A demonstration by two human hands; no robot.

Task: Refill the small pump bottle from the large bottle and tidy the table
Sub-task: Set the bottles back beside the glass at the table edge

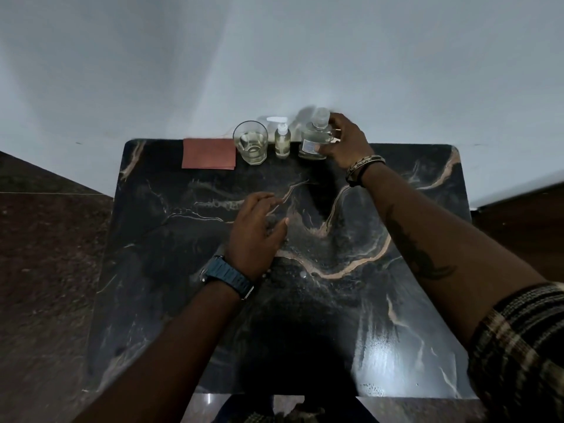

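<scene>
Along the far edge of the dark marble table (213, 300) stands a row of objects. The small pump bottle (281, 138), clear with a white pump and pale liquid, is upright in the middle. To its right stands the large clear bottle (312, 137) with a label and a round cap. My right hand (345, 141) wraps around that bottle's right side and grips it. My left hand (256, 230) hovers low over the table's middle, fingers spread, holding nothing.
A glass tumbler (250, 141) with a little pale liquid stands left of the pump bottle. A folded reddish cloth (209, 154) lies flat further left. A pale wall rises right behind the row. Dark floor surrounds the table.
</scene>
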